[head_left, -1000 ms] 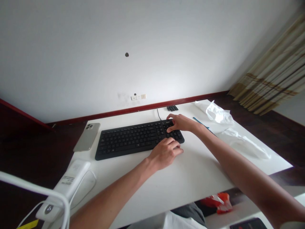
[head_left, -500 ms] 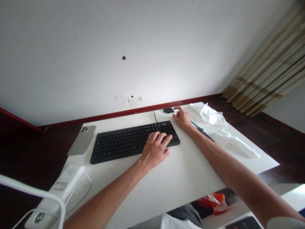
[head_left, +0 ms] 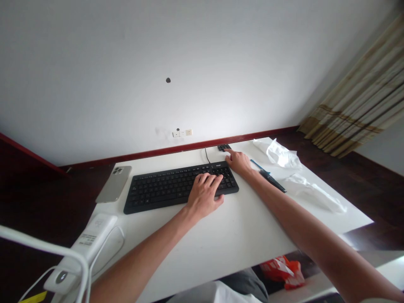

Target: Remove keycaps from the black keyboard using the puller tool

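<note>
My left hand (head_left: 205,195) lies open, fingers spread over the right part of a black keyboard (head_left: 160,188). Its thumb rests at the keyboard's front edge. Beyond the keyboard's far right corner, my right hand (head_left: 239,162) reaches out with its index finger stretched to a small cluster of black keycaps (head_left: 222,147). The fingertip is at the cluster's near edge; whether it presses a cap I cannot tell. The other right fingers are bent, and nothing shows in them. Beside the right wrist lie a thin blue stick (head_left: 256,163) and a slim black tool (head_left: 274,182).
On the white table (head_left: 221,248) a grey phone (head_left: 114,185) lies at the left. Near it are a white power strip (head_left: 94,235) and a thick white cable (head_left: 41,244). Crumpled white plastic (head_left: 280,153) lies at the right. A red bag (head_left: 282,271) is below the front edge.
My right hand has come slightly nearer and lowered its index finger to the keycaps. My left hand stays on the keyboard. The whole view has shifted a little.
</note>
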A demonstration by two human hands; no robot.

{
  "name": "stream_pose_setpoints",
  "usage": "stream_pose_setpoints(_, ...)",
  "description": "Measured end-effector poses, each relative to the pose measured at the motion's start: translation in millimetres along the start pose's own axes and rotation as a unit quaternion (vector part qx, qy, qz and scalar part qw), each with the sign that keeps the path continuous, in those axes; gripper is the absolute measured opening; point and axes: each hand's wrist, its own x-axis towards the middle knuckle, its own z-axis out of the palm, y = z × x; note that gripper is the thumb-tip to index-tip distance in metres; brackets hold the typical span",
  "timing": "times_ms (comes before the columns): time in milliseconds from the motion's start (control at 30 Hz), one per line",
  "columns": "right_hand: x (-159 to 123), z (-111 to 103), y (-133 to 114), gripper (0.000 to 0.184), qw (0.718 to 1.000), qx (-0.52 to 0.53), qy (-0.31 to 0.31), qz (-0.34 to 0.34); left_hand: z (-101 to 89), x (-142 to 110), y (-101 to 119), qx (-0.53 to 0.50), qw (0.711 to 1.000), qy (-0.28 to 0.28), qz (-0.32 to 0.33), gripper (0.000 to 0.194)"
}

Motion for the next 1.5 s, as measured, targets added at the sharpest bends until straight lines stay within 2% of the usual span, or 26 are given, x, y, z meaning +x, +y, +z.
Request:
stream_pose_setpoints(167, -1.1, -2.6, 2.1, 0.039, 0.999, 0.03, 0.004, -0.009, -0.5, 0.0, -0.5, 0.005, 1.0, -0.003, 0.005, 0.059)
stream_pose_setpoints(333, -3.5, -10.9, 2.6, 0.026, 0.998, 0.051, -0.003, -0.036, -2.8, 0.2, 0.4, 0.004, 1.0, -0.002, 0.011, 0.069)
stream_pose_setpoints(467, -3.9, -16.8, 5.9, 0.02, 0.994, 0.06, 0.011, -0.089, -3.6, 1.0, 0.5, 0.004, 1.0, 0.0, 0.011, 0.07)
stream_pose_setpoints(533, -2.8, -17.6, 9.1, 0.017, 0.992, 0.071, 0.0, -0.108, -3.8, 1.1, 0.5, 0.01, 1.0, 0.001, 0.013, 0.07)
stream_pose_setpoints(767, 3.6, -17.1, 22.1, 0.025, 0.97, 0.198, -0.017, -0.138, -2.4, 0.4, -0.5, 0.06, 0.998, 0.014, -0.019, 0.081)
stream_pose_setpoints(933, 6.2, -27.0, 26.6, 0.025, 0.94, 0.305, -0.086, -0.128, 1.5, -1.4, -1.9, 0.065, 0.997, 0.016, -0.029, 0.067)
stream_pose_setpoints(1033, 7.0, -32.3, 28.0, 0.032, 0.916, 0.358, -0.125, -0.133, 3.4, -2.2, -2.4, 0.062, 0.997, 0.016, -0.033, 0.07)
stream_pose_setpoints(1167, 6.7, -36.7, 29.7, 0.046, 0.877, 0.415, -0.211, -0.118, 3.8, -2.4, -2.5, 0.06, 0.997, 0.012, -0.039, 0.073)
stream_pose_setpoints(1333, 3.2, -41.8, 25.4, 0.045, 0.85, 0.42, -0.265, -0.175, 1.0, -0.7, -1.5, 0.056, 0.998, 0.006, -0.041, 0.065)
stream_pose_setpoints(1500, -2.7, -47.3, 15.7, 0.041, 0.841, 0.405, -0.307, -0.183, -0.7, 1.0, -0.4, 0.058, 0.997, 0.001, -0.042, 0.058)
